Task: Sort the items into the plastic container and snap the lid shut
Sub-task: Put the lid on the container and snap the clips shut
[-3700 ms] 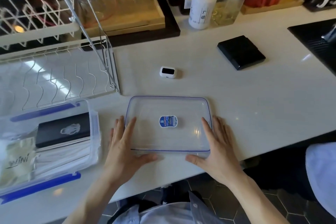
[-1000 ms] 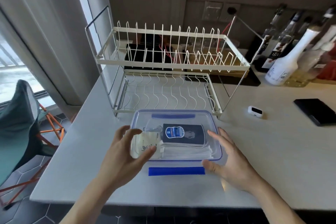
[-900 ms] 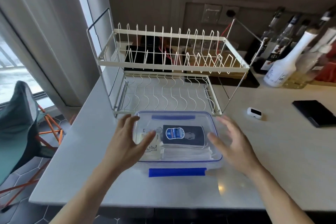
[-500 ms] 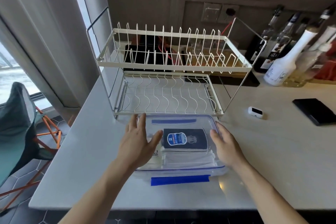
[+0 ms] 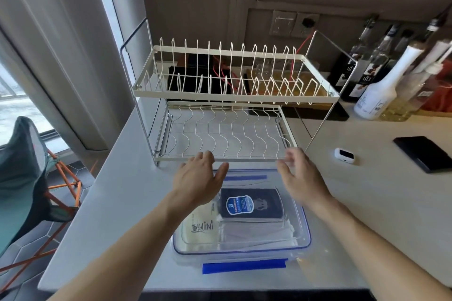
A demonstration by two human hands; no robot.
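Both of your hands are out over the far end of the plastic container (image 5: 302, 232), fingers spread and relaxed, gripping nothing. Your left hand (image 5: 199, 179) hovers above the far-left corner; your right hand (image 5: 302, 178) hovers above the far-right corner, and whether either palm touches the lid (image 5: 259, 247) cannot be told from this angle.

The container sits on the surface (image 5: 367, 203) right in front of you, just short of the dish rack (image 5: 230, 129). As it looks from above, its long axis runs away from you, toward the rack. The clear lid lies on top of it, and through it you see the dark booklet (image 5: 252, 205), the cream pouch (image 5: 200, 230) beside it on the left, and folded white material (image 5: 256, 232) underneath.

What matters next is the two blue latch flaps. The far flap (image 5: 244, 177) lies between your hands, a little nearer the left thumb. The near flap (image 5: 244, 266) sticks out flat at the end closest to your body, well behind both hands, so it looks unfastened. By my reading, sorting is done and sealing is left: you are placed for the far latch, and you must draw the hands back toward yourself for the near one.
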